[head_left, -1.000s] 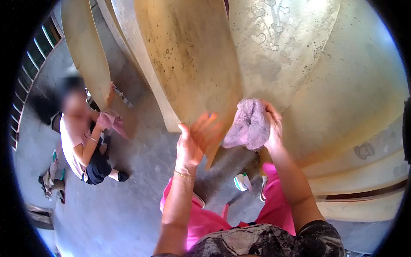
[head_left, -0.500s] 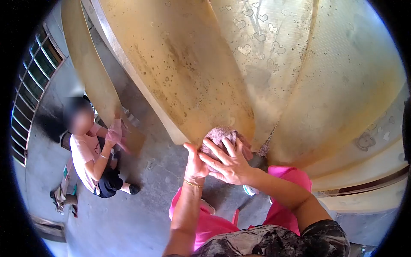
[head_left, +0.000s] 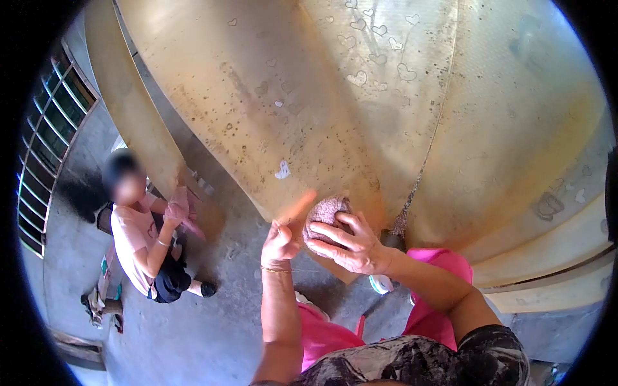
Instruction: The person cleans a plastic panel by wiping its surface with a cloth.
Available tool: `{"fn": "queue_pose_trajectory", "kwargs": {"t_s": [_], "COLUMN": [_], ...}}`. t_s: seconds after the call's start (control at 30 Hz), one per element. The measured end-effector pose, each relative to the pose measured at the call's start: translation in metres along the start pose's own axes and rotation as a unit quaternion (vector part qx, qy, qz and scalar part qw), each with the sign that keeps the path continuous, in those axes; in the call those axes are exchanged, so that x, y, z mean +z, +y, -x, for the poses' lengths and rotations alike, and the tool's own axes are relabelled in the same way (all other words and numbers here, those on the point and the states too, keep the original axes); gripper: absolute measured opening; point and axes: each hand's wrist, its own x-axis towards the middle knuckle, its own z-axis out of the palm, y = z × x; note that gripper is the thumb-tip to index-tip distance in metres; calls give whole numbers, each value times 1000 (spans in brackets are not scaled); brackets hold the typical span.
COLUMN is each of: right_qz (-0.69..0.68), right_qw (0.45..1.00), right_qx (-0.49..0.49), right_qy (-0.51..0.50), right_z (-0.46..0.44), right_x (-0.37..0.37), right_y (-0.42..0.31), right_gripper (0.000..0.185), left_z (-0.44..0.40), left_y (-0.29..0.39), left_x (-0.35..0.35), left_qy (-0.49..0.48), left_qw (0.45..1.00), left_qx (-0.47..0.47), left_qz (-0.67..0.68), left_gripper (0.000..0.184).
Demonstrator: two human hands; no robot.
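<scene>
The right hand holds a pink cloth over the near end of a spotted yellowish sheet; the left hand is just left of the cloth, its grip unclear.

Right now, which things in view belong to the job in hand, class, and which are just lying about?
Seemingly in the job:
mottled pink cloth, under the right hand
spotted yellowish sheet
paler pink cloth farther left
long strip beside it

Probably just lying about:
white-and-blue item, use unclear
jumbled heap, far left
</scene>
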Motion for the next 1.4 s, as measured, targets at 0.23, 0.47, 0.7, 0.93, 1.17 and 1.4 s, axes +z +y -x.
{"fn": "queue_pose_trajectory", "kwargs": {"t_s": [0.23,0.47,0.7,0.93,1.17,1.4], "right_qz": [-112,-166,-187,-245,-453,-498], "right_qw": [992,978,955,900,753,743], "right_qx": [49,119,203,354,470,427], "right_qy": [5,42,106,63,-78,-131], "right_z": [-4,-17,-16,-2,9,-5], "right_x": [-2,-15,-24,-53,-67,-80], "right_y": [3,10,22,94,100,82], "right_gripper": [57,43,33,73,62,50], "left_z": [-5,-18,-21,-14,-8,-7], "left_y": [-8,4,15,11,8,17], "left_x": [-5,17,27,8,-15,-5], "left_qy": [129,100,58,26,-7,114], "left_qw": [991,989,987,985,982,991], "left_qx": [39,24,-7,-21,-39,-1], "left_qz": [13,111,149,166,187,65], "left_gripper": [83,90,94,90,84,86]}}
